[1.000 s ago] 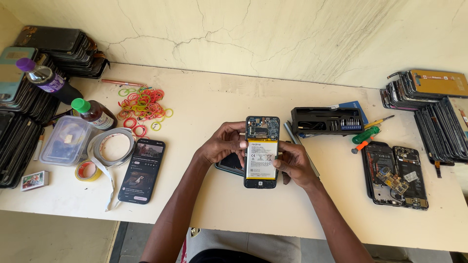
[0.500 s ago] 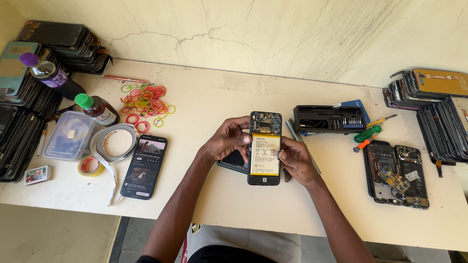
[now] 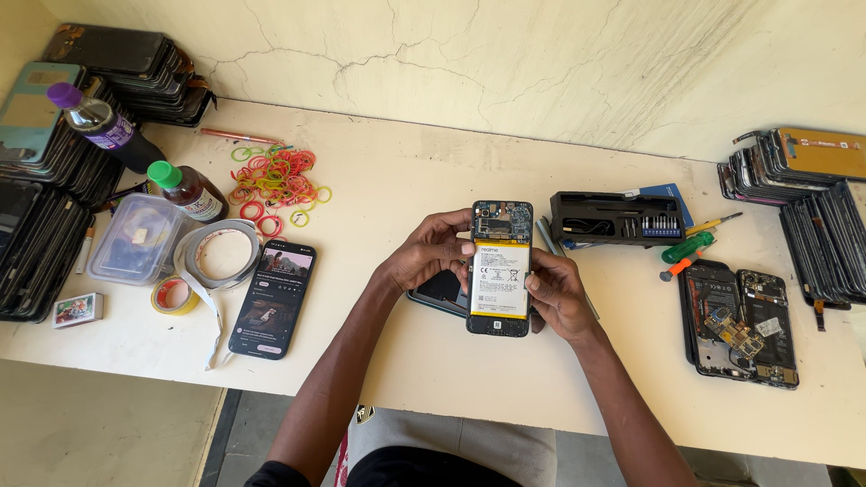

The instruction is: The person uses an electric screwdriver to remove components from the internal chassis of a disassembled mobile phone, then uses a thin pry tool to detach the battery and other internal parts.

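An opened phone (back cover off, battery and circuit board exposed) is held upright above the middle of the table, nearer the front edge than the wall. It is gripped from both sides: the left hand is curled around its left edge with the fingertips at the upper part, and the right hand is closed on its right edge with the thumb laid on the battery. A dark flat part is seen lying on the table just under the left hand.

Near the left front corner a second phone with a lit screen is laid flat, beside tape rolls and a clear plastic box. Rubber bands are scattered towards the back edge, with two bottles to their left. Stacks of screens are piled at the left end and another stack at the right end. A black bit case and screwdrivers are placed right of the held phone, and two dismantled phones are set near the right front edge.
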